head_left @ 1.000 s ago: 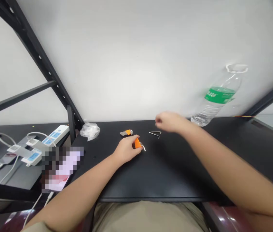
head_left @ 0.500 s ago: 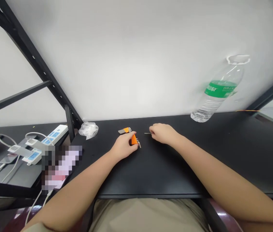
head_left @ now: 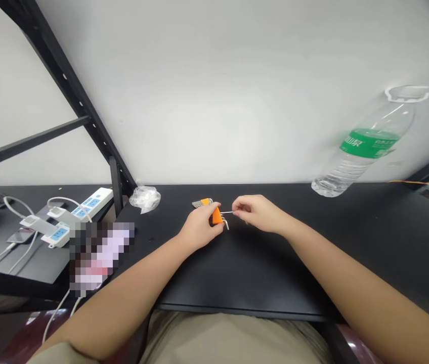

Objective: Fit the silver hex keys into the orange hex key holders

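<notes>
An orange hex key holder (head_left: 217, 216) sits in the grip of my left hand (head_left: 201, 227), fingers wrapped round it. Short bent ends of silver hex keys (head_left: 226, 222) stick out on its right side, and several long ends (head_left: 198, 203) show at its upper left. My right hand (head_left: 260, 213) pinches a thin silver hex key (head_left: 228, 212). Its free end points left and meets the holder's right edge; whether it is inside a slot I cannot tell. Both hands are just above the black table (head_left: 252, 273).
A crumpled clear plastic bag (head_left: 145, 198) lies at the table's back left. A large water bottle (head_left: 366, 144) with a green label stands at the back right. On the left are a black metal frame (head_left: 89, 119), a power strip (head_left: 99, 198) with chargers, and a blurred-out phone (head_left: 102, 258).
My right hand's hex key has come leftward relative to the holder, closing the gap between them. My left hand still grips the holder. The whole view has shifted slightly.
</notes>
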`<move>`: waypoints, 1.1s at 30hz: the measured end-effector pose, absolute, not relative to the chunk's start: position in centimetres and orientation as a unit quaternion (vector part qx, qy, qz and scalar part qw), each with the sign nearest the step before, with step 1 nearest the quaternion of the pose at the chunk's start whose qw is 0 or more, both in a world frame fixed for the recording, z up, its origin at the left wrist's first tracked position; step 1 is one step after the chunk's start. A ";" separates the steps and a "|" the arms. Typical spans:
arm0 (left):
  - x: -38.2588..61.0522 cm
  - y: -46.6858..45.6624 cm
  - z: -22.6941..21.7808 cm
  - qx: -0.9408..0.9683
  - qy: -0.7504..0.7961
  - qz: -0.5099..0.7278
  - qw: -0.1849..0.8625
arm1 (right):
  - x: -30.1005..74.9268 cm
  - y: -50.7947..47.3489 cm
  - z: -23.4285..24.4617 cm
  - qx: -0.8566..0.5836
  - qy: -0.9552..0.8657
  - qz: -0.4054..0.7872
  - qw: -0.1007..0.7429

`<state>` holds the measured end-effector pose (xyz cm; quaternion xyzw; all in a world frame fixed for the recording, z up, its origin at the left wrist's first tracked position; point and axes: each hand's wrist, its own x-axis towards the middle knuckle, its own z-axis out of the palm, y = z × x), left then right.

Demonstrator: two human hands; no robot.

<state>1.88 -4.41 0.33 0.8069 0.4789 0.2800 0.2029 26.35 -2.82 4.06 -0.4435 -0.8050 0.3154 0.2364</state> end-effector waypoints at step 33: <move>2.0 -4.7 0.9 0.821 0.471 0.255 0.196 | 26.3 -3.4 3.3 -0.375 -0.877 0.142 0.267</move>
